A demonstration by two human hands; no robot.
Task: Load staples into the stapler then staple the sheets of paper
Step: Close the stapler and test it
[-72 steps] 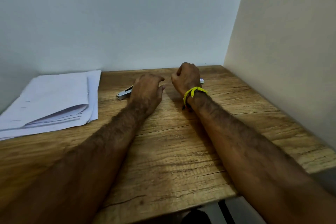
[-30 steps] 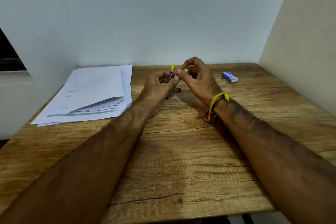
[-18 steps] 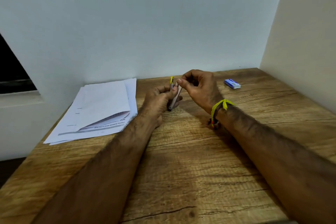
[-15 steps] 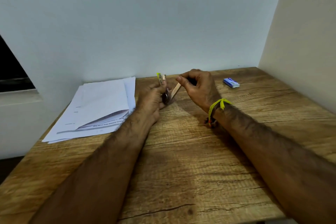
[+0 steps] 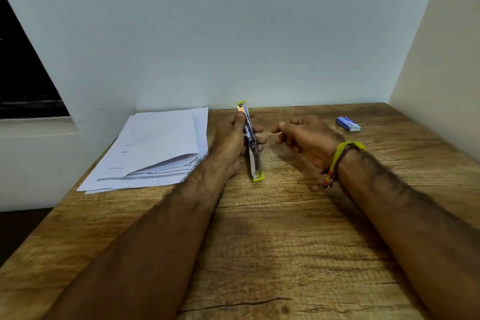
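The left hand [image 5: 231,138] grips the opened stapler [image 5: 251,143], its fingers [image 5: 257,128] curled round it; the right hand [image 5: 306,135] hovers beside, fingers relaxed and released; sheets of paper [image 5: 155,148] lie left on the surface [image 5: 285,241]; a staple box [image 5: 348,123] sits beyond the right fingers.

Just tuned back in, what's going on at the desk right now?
A person sits at a wooden table. The left hand has a grip on the stapler, which is swung open into one long line, its near end low by the tabletop. The right hand hangs open beside it, holding nothing. The small blue staple box lies apart at the far right, and the sheets of paper lie stacked to the left, untouched. No staples are visible in either hand yet.
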